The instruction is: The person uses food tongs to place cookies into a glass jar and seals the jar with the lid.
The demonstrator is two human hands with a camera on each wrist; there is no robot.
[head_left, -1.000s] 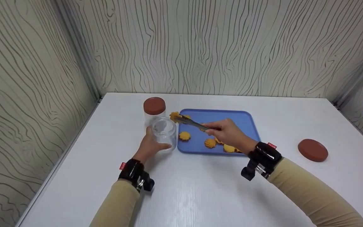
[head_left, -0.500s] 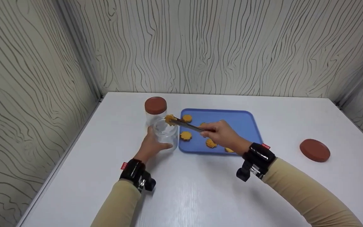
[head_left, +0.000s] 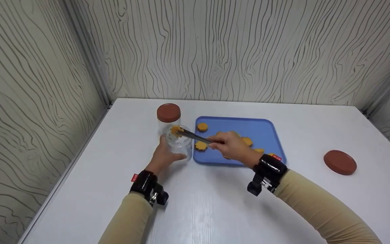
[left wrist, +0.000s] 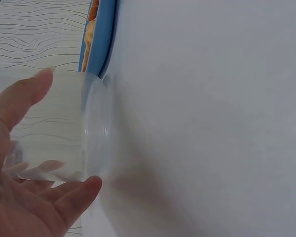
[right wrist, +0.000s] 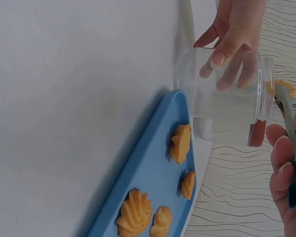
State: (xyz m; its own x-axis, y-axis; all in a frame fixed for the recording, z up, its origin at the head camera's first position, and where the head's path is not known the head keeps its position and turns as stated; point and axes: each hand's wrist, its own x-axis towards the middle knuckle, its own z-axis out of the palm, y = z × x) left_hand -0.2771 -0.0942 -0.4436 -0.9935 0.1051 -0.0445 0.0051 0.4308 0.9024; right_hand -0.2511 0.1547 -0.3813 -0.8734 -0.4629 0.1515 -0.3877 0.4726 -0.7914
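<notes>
Cookie (head_left: 174, 131) between both hands (head_left: 163, 155) (head_left: 230, 145)

The tongs (head_left: 195, 136) have been carried leftward by the right hand (head_left: 230, 145), and the pinched biscuit (head_left: 176, 131), first held off to the right of the lidless jar (head_left: 183, 149), has been brought over its mouth; by this shift the far-left biscuit (head_left: 202, 127) on the tray (head_left: 254, 124), partly covered by the tongs at first, has been laid bare, the right-hand biscuits (head_left: 247, 141) have been uncovered, and the swirled biscuit (head_left: 226, 157) near the front edge has been mostly hidden behind the hand
</notes>
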